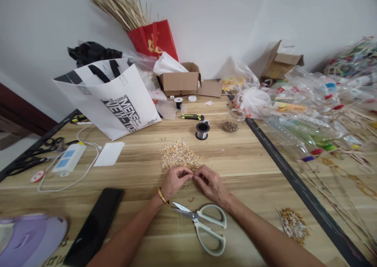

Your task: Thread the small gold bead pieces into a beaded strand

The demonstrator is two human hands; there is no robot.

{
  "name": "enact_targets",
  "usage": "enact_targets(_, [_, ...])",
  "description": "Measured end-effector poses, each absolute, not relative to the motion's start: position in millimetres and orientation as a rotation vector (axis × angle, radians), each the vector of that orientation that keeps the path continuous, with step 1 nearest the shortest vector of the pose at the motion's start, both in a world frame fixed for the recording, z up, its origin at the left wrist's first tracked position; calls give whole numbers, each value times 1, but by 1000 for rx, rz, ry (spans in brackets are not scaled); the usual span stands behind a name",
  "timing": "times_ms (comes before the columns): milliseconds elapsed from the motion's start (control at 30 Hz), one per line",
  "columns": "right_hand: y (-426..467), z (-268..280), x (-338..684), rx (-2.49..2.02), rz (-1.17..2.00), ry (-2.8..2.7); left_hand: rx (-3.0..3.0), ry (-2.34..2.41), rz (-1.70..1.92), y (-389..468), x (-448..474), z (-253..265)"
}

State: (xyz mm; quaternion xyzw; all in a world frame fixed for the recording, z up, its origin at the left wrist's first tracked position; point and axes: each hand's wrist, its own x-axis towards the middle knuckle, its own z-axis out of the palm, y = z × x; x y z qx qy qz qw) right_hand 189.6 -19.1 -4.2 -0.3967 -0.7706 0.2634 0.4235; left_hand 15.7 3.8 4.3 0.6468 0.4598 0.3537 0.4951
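Observation:
My left hand [176,182] and my right hand [211,183] meet fingertip to fingertip over the wooden table, both pinched closed. Whatever lies between the fingers is too small to make out. Just beyond them spreads a pile of gold and clear beads [179,155], and its near edge touches my left hand. A gold bangle [163,197] circles my left wrist. Between my forearms lie scissors with pale handles [198,220], blades partly apart. A spool of silvery wire [202,131] stands behind the bead pile.
A smaller bead heap [293,224] lies right of my right forearm. A black phone [94,225] and a white power strip [69,159] are at left. Farther back are a box cutter [191,117], a jar of beads [231,126] and a white bag [108,102]. Plastic bottles [303,137] crowd the right.

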Motion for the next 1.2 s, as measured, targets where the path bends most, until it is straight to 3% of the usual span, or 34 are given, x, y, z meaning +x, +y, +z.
enact_targets(1200, [-22,3,191,-1023,667,-1897,1888,1132,888,0,19,19])
